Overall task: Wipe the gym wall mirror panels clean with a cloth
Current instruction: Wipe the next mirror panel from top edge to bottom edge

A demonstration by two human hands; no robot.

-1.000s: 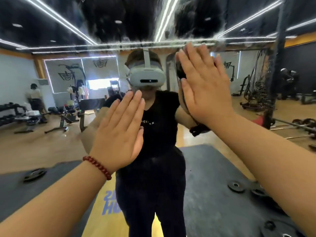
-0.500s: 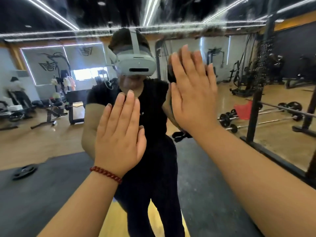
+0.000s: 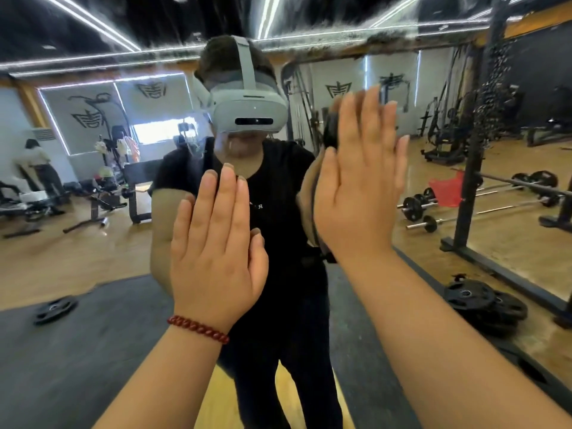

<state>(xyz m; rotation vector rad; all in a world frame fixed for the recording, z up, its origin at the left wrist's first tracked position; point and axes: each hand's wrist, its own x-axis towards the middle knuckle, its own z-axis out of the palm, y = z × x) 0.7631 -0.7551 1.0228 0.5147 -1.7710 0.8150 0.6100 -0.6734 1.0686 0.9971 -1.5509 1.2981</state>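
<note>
- We see the mirror (image 3: 93, 243) filling the view, both hands raised flat before it.
- Left hand (image 3: 216, 252): fingers straight, together, holding nothing.
- Right hand (image 3: 359, 187): fingers straight, pressing a dark cloth (image 3: 330, 128) against the mirror.

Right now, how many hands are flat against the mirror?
2: the left hand, wearing a red bracelet, lower centre; the right hand higher, pressing a dark cloth.

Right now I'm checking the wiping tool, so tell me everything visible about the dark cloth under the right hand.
The dark cloth is black and mostly hidden behind the right hand, whose straight fingers press it flat against the wall mirror. Only a rounded edge shows past the index finger. Its texture and full size cannot be judged.
</note>
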